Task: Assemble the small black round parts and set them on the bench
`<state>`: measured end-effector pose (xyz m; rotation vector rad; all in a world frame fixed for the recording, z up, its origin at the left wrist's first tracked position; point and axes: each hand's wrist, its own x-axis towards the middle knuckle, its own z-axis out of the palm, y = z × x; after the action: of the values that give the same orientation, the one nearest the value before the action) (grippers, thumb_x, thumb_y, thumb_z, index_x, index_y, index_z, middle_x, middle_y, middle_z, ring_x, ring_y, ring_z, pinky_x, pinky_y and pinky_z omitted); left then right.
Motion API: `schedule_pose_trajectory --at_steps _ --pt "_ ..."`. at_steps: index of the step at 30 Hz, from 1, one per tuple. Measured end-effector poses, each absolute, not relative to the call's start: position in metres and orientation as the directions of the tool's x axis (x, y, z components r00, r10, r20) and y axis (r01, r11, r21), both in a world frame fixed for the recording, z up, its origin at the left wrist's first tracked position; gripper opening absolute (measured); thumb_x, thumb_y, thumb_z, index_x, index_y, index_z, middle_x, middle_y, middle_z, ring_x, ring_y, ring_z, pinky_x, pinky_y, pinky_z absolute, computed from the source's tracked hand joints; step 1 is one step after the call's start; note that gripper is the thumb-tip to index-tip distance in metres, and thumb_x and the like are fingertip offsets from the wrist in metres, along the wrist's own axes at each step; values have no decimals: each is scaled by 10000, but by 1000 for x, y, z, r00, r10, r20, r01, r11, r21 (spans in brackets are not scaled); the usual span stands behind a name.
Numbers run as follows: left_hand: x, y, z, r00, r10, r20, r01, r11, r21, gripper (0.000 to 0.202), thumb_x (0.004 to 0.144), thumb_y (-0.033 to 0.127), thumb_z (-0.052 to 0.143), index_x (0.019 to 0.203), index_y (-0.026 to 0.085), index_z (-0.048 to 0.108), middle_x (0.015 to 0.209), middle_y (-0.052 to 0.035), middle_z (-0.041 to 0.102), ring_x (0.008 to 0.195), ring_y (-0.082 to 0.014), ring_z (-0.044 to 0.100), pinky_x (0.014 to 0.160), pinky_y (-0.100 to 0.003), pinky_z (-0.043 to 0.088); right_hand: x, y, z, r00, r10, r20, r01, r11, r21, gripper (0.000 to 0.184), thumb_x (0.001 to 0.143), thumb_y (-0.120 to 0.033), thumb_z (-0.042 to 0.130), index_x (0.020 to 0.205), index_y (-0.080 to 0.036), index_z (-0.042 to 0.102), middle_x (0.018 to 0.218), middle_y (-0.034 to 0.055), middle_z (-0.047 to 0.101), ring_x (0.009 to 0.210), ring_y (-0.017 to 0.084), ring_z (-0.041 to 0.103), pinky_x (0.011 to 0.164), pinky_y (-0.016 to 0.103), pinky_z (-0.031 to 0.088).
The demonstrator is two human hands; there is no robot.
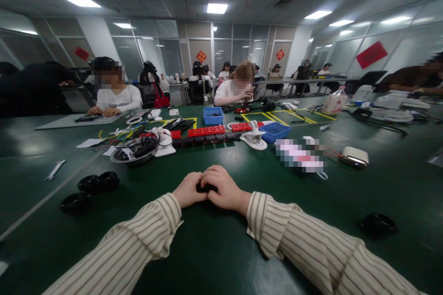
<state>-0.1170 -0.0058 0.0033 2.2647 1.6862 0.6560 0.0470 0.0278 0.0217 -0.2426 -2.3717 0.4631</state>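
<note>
My left hand (188, 189) and my right hand (223, 189) meet over the green table, both closed around a small black part (206, 187). Fingers cover most of it, so its exact kind does not show. On the left lie several glossy black round parts, a pair (98, 182) side by side and a hollow one (75, 203) nearer to me. Another black round part (379, 225) rests far to the right, beyond my right sleeve.
Ahead runs a row of red and black blocks (207, 136), between a bowl of cables (133, 156) and a white clip stand (254, 138). Two blue bins (275, 132) stand behind. A wrench (55, 170) lies left, a power bank (355, 157) right. Co-workers sit across the table.
</note>
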Motion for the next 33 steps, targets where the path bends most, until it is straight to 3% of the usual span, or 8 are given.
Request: schedule_pose_trajectory --at_steps 5,9,14,17,22,25,29,33 --pt "-108 -12 6 182 955 236 876 -267 403 395 618 267 635 979 142 535 932 -68 585 867 -237 533 816 -367 410 44 23 22 -654 459 602 252 882 -399 333 685 -270 596 978 -142 505 978 70 532 920 199 459 838 337 359" --pt "-100 -16 12 132 966 224 924 -202 325 225 652 266 600 837 146 553 790 -49 582 777 -227 538 763 -358 425 42 28 17 -654 570 498 441 822 -360 331 715 -388 622 933 -150 548 884 63 540 841 193 470 755 327 381" --pt "-104 -14 14 112 965 238 905 -197 376 247 694 324 593 878 164 552 843 -44 602 818 -223 548 775 -361 424 44 37 15 -626 561 542 320 818 -478 262 767 -322 599 962 -154 550 904 51 571 856 168 492 782 303 399" --pt "-110 -13 11 118 961 251 917 -202 344 240 736 373 559 870 175 560 882 -44 609 874 -221 553 898 -436 360 46 41 16 -587 551 593 209 811 -546 264 791 -272 577 1025 -160 527 981 57 561 924 164 496 833 304 399" --pt "-112 -13 9 93 947 308 926 -196 323 452 641 393 659 1004 162 520 998 -63 599 975 -229 533 1010 -487 235 46 40 18 -705 424 568 137 867 -479 277 792 -247 576 1052 -162 530 952 54 550 905 162 494 839 313 399" --pt "-113 -11 7 141 952 273 911 -233 340 346 672 395 638 906 154 554 905 -50 614 926 -210 549 1028 -460 222 47 36 20 -697 425 578 158 877 -454 289 801 -240 551 1075 -155 512 989 70 524 924 169 481 842 318 406" --pt "-118 -10 5 192 956 223 882 -268 388 343 735 467 556 913 174 572 973 -58 580 966 -233 513 955 -447 321 51 36 23 -640 403 654 152 901 -406 287 822 -203 482 1107 -165 479 1086 88 466 1026 185 429 905 341 377" --pt "-123 -11 6 170 959 229 879 -253 405 372 744 465 541 991 186 555 976 -58 554 918 -236 505 815 -389 415 52 46 18 -534 489 690 158 859 -487 232 778 -157 501 1009 -158 475 1064 84 438 1019 175 422 903 321 379"
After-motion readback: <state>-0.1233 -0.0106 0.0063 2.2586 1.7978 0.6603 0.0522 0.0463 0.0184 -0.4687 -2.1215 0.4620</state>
